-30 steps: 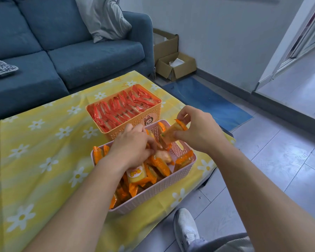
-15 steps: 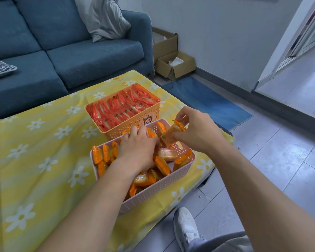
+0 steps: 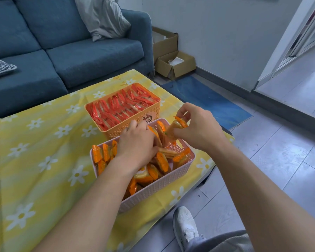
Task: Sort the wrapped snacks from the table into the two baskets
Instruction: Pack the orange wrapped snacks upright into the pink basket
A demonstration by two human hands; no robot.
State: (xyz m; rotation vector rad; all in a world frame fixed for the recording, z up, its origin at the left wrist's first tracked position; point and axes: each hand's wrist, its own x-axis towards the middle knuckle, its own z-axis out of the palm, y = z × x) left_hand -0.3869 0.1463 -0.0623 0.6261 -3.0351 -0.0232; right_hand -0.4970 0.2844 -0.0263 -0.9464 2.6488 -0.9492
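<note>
An orange-wrapped snack (image 3: 176, 128) sits pinched in the right hand (image 3: 198, 128), just above the pink basket (image 3: 162, 186) at frame centre. The left hand (image 3: 136, 144) is buried among the packets there; its grip cannot be told. Best slot the snack upright beside its neighbours. Above stands the orange basket (image 3: 135, 128), full of red packets.

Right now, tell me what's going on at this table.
A person is sorting wrapped snacks. The right hand holds one orange-wrapped snack above the far end of the pink basket, while the left hand is down among the orange packets inside it. Behind it, the orange basket is packed with rows of red-wrapped snacks. No loose snacks show on the yellow flowered tablecloth.
</note>
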